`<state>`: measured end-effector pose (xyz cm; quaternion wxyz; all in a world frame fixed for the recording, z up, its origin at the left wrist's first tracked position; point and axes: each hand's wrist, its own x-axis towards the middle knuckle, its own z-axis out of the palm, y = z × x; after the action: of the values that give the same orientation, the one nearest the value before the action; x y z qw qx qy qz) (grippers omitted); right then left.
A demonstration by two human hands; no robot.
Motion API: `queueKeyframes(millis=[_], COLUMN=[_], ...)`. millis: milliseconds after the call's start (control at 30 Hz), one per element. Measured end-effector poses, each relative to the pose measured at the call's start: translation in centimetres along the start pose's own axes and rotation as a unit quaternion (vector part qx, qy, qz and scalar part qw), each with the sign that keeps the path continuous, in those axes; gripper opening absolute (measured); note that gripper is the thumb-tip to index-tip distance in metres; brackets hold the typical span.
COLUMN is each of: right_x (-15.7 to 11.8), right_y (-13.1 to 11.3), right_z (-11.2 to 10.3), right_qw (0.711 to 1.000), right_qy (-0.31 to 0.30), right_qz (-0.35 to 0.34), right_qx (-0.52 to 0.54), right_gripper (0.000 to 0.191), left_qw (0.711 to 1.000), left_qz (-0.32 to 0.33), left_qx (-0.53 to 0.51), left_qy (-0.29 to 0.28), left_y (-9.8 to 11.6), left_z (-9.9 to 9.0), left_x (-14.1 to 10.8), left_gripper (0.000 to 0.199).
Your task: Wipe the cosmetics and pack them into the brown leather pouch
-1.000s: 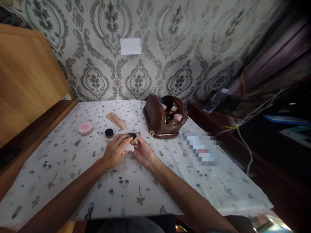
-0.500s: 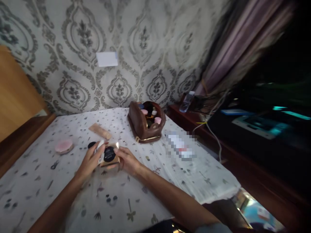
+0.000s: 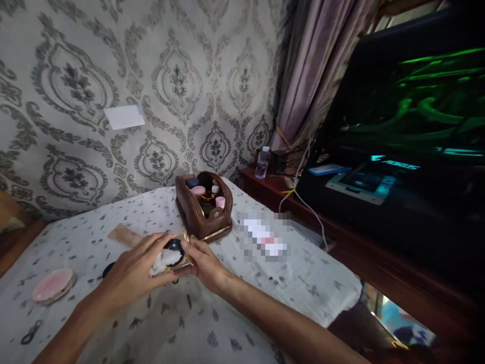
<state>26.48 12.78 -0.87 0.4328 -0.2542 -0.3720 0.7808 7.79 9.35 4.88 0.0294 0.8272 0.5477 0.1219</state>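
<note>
My right hand (image 3: 207, 266) grips the right edge of a tan-gold, square-edged makeup compact (image 3: 186, 261) with a round black part (image 3: 175, 245) on its face. From the other side, my left hand (image 3: 131, 265) curls round a crumpled white tissue (image 3: 162, 260) pressed against the compact. Both hands are closed, and their fingers cover much of the compact. Behind the left hand lies a tan tube (image 3: 122, 234), its near end hidden. A small black round thing (image 3: 108, 270) shows partly beside the left wrist. At far left sits a pink round case (image 3: 53, 285).
An unzipped brown makeup bag (image 3: 206, 227) holding several containers stands behind my hands on the patterned white cloth (image 3: 212, 313). Right of it lies a blurred-out white packet (image 3: 263, 237). A clear bottle (image 3: 261, 164), cables (image 3: 308, 212) and a black glowing case (image 3: 417, 202) are further right.
My view has swung right and come closer. The left hand has moved over the compact, bringing the white tissue across its black part. The right hand keeps its hold.
</note>
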Motion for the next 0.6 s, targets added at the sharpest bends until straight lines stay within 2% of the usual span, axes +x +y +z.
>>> queueKeyframes(millis=[100,200,267,333,367,400,467,533,600], right_x=[0.0,0.4,0.8,1.4,1.6,1.8,2.2,2.5,2.6], right_y=[-2.1,-4.5,-6.2,-7.8,-8.6,-9.3,-10.2,-10.5,-10.3], right_z=[-0.6,-1.7,-3.0,-4.5,-5.3,-6.1,-7.5,-8.5,-9.2], right_qw=[1.000,0.997,0.991,0.965,0.936,0.895,0.788,0.698,0.653], right_qy=[-0.004,-0.033,-0.019,0.025,0.049,0.073,0.114,0.137,0.146], right_qz=[-0.022,-0.048,-0.085,-0.152,-0.197,-0.245,-0.320,-0.335,-0.309], right_qx=[-0.009,-0.044,-0.104,-0.214,-0.287,-0.366,-0.513,-0.618,-0.676], right_gripper=[0.062,0.063,0.063,0.059,0.054,0.047,0.036,0.034,0.035], left_qw=[0.999,1.000,0.999,0.998,0.996,0.996,0.997,0.999,0.995], left_qz=[0.031,0.031,0.010,-0.019,-0.032,-0.040,-0.047,-0.042,-0.027], left_qx=[0.016,-0.001,-0.029,-0.059,-0.069,-0.073,-0.052,0.015,0.091], left_qy=[-0.006,-0.005,0.009,0.033,0.044,0.045,0.023,-0.004,-0.035], left_y=[1.1,2.1,2.5,2.9,3.0,3.2,3.7,4.3,4.8], left_z=[-1.2,-2.7,-4.0,-5.4,-6.0,-6.5,-7.2,-7.3,-6.7], left_x=[2.2,4.6,6.8,9.5,11.1,12.7,15.9,18.8,21.0], left_gripper=[0.066,0.066,0.068,0.074,0.076,0.079,0.081,0.079,0.074])
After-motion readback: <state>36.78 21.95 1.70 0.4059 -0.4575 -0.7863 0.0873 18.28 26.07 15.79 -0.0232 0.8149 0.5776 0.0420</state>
